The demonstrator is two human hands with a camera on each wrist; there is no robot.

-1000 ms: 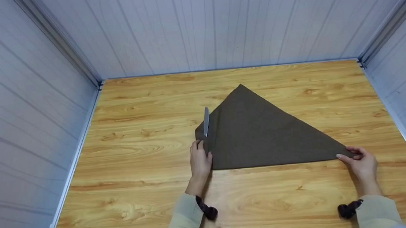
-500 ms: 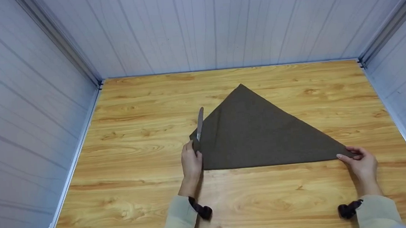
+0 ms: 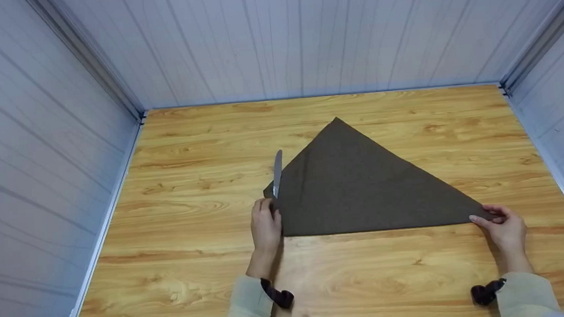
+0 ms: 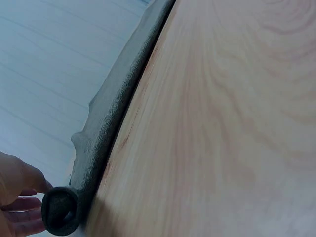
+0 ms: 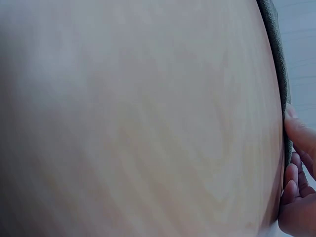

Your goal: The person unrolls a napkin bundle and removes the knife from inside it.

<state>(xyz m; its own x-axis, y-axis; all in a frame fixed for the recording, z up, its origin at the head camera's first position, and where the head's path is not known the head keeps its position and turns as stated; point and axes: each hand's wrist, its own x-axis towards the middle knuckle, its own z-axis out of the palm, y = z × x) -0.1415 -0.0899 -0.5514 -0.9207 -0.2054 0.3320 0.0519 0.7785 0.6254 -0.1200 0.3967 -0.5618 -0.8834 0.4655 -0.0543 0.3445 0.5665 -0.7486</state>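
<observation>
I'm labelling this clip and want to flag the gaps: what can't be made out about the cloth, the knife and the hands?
- Knife: head view, the left hand and cloth hide its handle.
- Left wrist view: the rolled cloth corner hides the knife.
- Right hand: right wrist view, fingers cut off by the edge; wood blurred.
- Cloth's layers: too fine to count.
</observation>
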